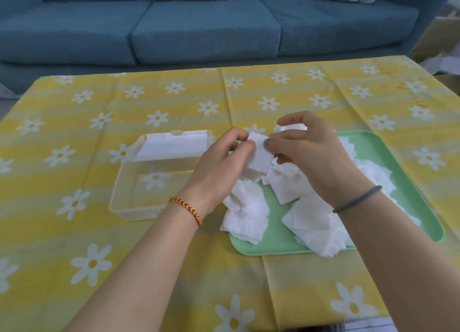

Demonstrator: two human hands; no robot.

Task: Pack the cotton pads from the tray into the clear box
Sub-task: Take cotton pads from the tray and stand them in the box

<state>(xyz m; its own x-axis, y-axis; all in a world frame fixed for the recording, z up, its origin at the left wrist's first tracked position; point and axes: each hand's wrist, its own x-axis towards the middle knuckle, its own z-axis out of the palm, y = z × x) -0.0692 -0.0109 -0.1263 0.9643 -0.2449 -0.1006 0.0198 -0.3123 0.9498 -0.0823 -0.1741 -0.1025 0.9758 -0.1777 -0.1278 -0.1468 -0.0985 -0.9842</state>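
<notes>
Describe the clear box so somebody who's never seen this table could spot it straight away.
On the yellow daisy tablecloth, look just left of the green tray heaped with white cotton pads. The clear box sits there, its hinged lid open toward the sofa. It is the only see-through thing, with daisies showing through its bottom.

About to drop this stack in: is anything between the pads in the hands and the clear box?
Nothing visible. The stack of pads is held by both the left hand and right hand just right of the clear box, whose lid is open and interior looks empty.
</notes>
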